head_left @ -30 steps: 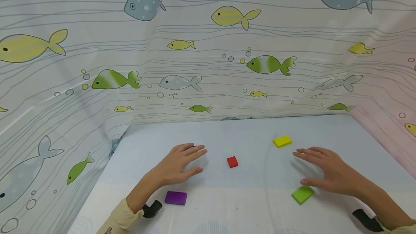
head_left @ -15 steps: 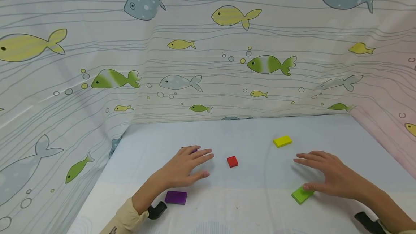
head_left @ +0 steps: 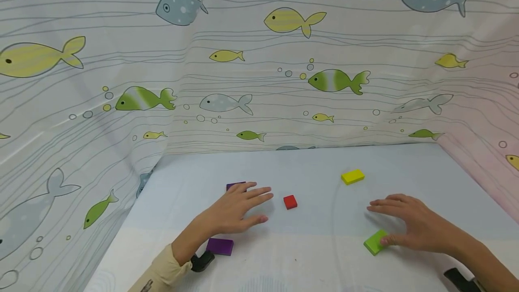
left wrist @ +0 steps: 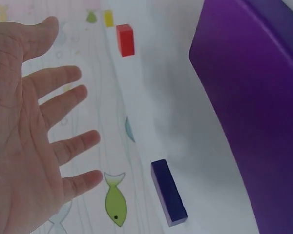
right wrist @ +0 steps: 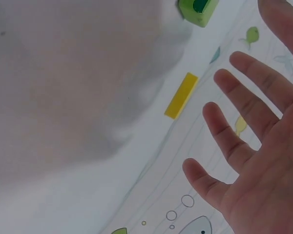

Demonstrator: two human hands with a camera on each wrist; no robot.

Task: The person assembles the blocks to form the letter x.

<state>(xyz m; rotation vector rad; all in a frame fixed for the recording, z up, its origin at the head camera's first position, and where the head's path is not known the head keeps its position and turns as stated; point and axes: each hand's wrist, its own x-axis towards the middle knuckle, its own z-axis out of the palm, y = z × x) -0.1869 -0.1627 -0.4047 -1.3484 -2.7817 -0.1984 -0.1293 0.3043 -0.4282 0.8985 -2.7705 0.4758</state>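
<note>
Left hand (head_left: 239, 211) and right hand (head_left: 415, 224) hovered over the table (head_left: 308, 260), fingers (left wrist: 64, 105) extended and holding nothing, the left near the red block (head_left: 290, 202), the right nearest the green block (head_left: 374, 243).

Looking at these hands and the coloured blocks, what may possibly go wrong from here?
The black device on the left wrist looks close to the nearer purple block and might nudge it.

The left hand partly covers the farther purple block in the head view, so it could be bumped unseen.

The thumb of the right hand overlaps the green block in the head view; lowering it might push the block.
</note>
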